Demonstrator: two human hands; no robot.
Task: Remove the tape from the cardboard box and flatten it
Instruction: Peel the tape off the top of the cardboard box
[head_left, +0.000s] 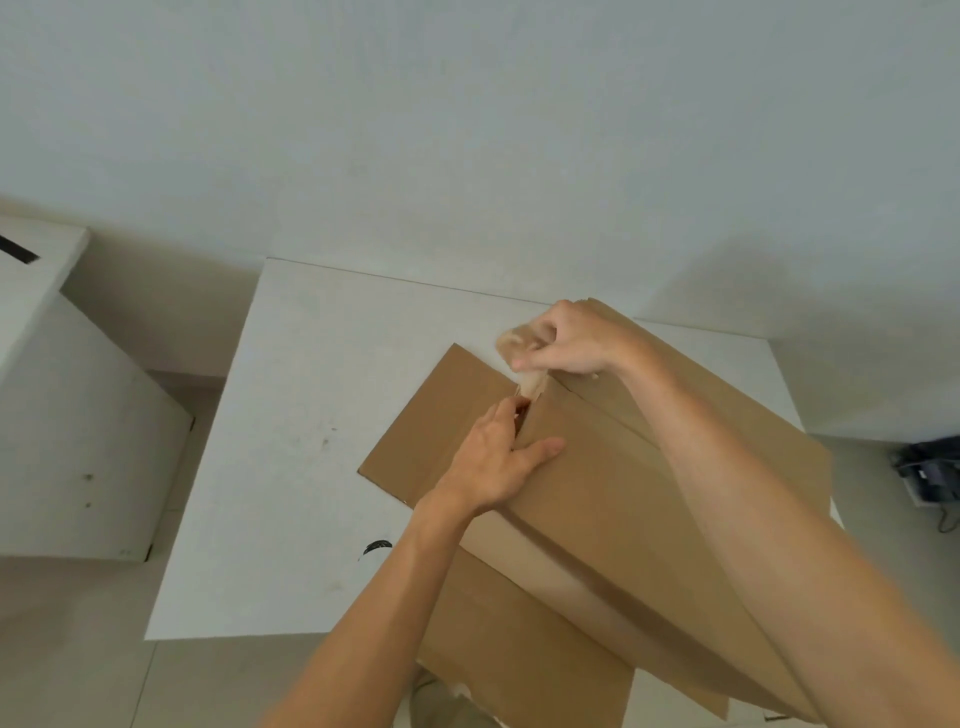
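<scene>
Your hands are both at the far end of the top seam. Your left hand (498, 457) lies flat on the box, fingers spread and pressing down just beside the seam, thumb out toward the right. Your right hand (563, 340) is closed in a pinch on a crumpled wad of pale, translucent packing tape (522, 353), lifted just above the seam.

The white rectangular tabletop (291, 415) carries the work. It stands against a plain white wall and shows a few dark scuffs and one black mark near its front edge.

The large brown corrugated cardboard box (597, 499) sits on the right part of the tabletop, turned at an angle and overhanging the near edge. One flap at the far left lies out flat on the surface. The box is not yet collapsed.

The tape runs from your right hand down to the seam, where its lower end appears to be attached to the cardboard just beyond your left fingertips. How much tape remains along the rest of the seam cannot be told; your right forearm covers it.

Assessment: the tape-removal step is in hand; flattening has not begun. The next move calls for a steady pull along the seam line, with your left hand bearing down close to the peel point, so the liner does not tear.
</scene>
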